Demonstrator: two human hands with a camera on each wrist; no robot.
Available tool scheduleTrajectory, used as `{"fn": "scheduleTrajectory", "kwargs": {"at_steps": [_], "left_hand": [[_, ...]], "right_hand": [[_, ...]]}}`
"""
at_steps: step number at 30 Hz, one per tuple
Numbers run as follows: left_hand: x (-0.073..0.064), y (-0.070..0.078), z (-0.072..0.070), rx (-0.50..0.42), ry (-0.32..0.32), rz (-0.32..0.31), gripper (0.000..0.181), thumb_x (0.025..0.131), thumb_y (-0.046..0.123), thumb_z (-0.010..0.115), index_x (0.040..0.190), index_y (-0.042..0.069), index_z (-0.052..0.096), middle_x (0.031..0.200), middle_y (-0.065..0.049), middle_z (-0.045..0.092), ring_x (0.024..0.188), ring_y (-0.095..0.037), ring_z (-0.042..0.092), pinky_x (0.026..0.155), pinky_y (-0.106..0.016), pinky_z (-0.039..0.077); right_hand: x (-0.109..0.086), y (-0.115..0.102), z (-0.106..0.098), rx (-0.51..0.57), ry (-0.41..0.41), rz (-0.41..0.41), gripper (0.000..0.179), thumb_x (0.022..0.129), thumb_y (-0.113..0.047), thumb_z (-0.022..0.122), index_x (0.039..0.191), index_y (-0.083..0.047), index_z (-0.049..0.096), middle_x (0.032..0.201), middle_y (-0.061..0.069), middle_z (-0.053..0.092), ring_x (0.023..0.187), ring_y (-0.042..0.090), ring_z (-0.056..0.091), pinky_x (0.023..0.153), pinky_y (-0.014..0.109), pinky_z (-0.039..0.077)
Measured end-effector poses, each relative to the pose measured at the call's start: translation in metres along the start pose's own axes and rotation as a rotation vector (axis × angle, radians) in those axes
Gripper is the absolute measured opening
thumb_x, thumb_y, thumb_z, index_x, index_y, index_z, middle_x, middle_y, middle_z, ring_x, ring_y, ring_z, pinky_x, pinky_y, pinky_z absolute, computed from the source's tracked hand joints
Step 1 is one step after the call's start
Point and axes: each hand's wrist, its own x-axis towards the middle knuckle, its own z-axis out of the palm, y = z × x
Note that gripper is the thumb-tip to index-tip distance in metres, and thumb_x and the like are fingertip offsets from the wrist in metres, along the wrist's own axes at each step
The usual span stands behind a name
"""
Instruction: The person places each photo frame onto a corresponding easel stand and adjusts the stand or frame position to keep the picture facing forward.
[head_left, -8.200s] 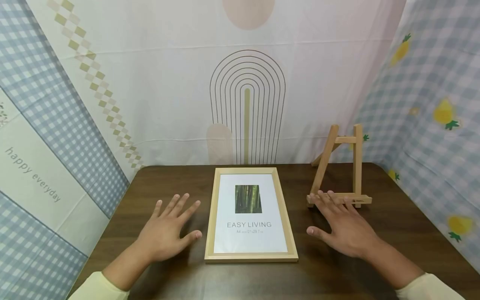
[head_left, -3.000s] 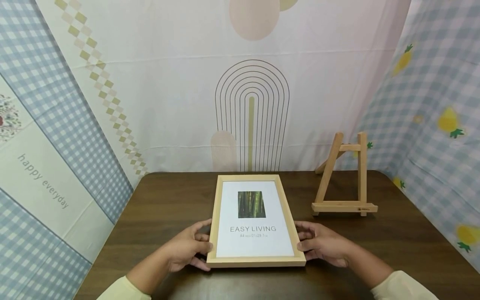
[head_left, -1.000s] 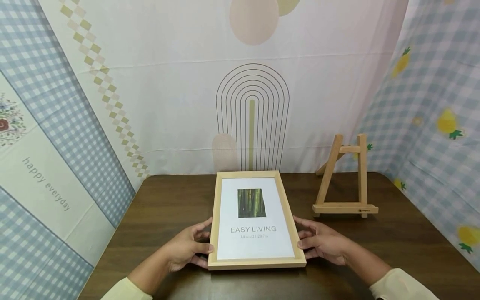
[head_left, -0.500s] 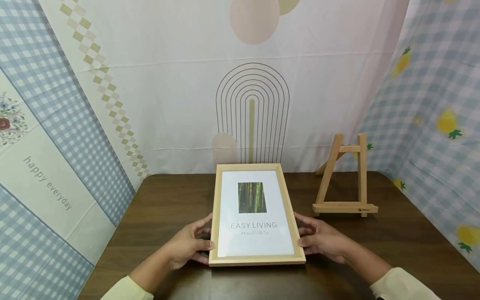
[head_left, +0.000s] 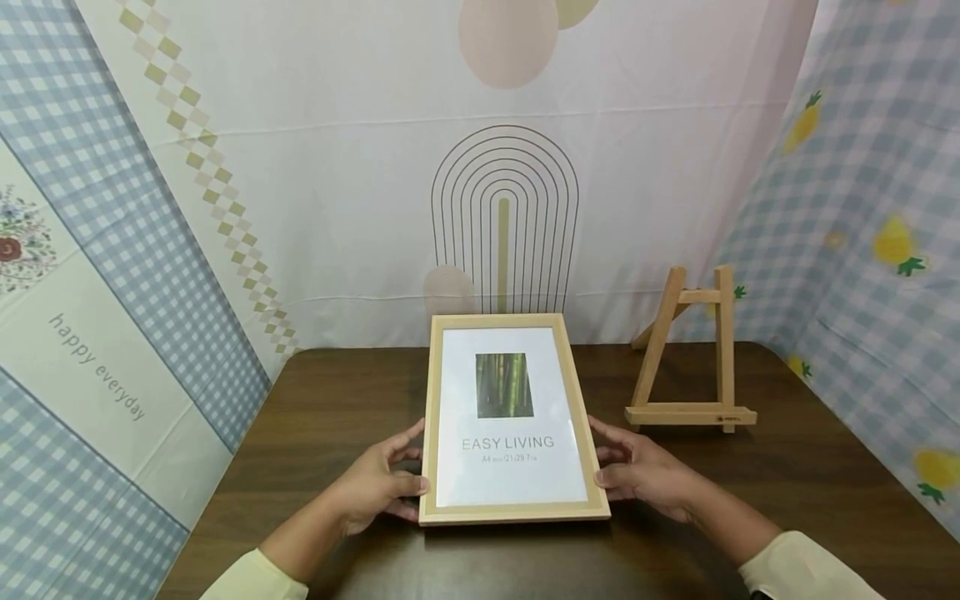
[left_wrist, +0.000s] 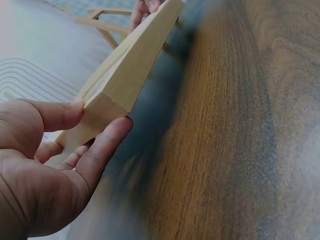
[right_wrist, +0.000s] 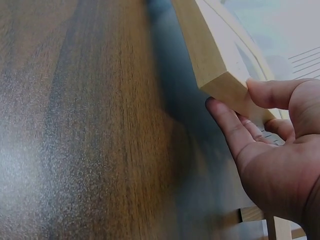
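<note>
A pale wooden picture frame (head_left: 512, 433) with a small bamboo picture and the words "EASY LIVING" is held up off the table, its far end tilted higher. My left hand (head_left: 378, 483) grips its left side near the front corner, thumb on the front edge. On the opposite side my right hand (head_left: 648, 477) grips it the same way. The left wrist view shows fingers (left_wrist: 107, 145) under the frame's corner (left_wrist: 132, 65) and the thumb above. In the right wrist view, fingertips (right_wrist: 217, 107) also support the frame from below.
A small wooden easel (head_left: 690, 414) with a front ledge stands at the back right of the dark wooden table (head_left: 337, 400). Behind hangs a pale cloth (head_left: 352, 208) with printed arches. Checked cloths (head_left: 847, 275) enclose both sides.
Both hands, first spread flat above the table, have come to the frame's sides and gripped it. Over the last second the frame has risen, its far end tilting up. The easel stays put.
</note>
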Motion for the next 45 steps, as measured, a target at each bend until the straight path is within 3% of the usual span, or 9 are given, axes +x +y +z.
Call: {"fn": "scheduleTrajectory", "kwargs": {"at_steps": [20, 45], "left_hand": [[0.004, 0.001, 0.003, 0.051, -0.003, 0.065, 0.096, 0.091, -0.008, 0.071, 0.166, 0.018, 0.016, 0.147, -0.031, 0.035, 0.096, -0.033, 0.069, 0.067, -0.051, 0.062], [0.011, 0.005, 0.011, 0.089, 0.087, 0.125, 0.095, 0.090, -0.015, 0.066, 0.165, 0.024, 0.022, 0.142, -0.030, 0.035, 0.090, -0.031, 0.069, 0.065, -0.050, 0.062]], "right_hand": [[0.000, -0.003, -0.005, -0.070, 0.012, -0.060, 0.090, 0.098, -0.002, 0.064, 0.166, -0.014, 0.006, 0.144, 0.035, 0.041, 0.112, 0.039, 0.064, 0.090, 0.053, 0.057], [0.002, -0.004, -0.009, -0.181, 0.052, -0.172, 0.092, 0.098, -0.008, 0.069, 0.166, -0.014, 0.007, 0.144, 0.037, 0.040, 0.112, 0.038, 0.064, 0.089, 0.046, 0.058]]}}
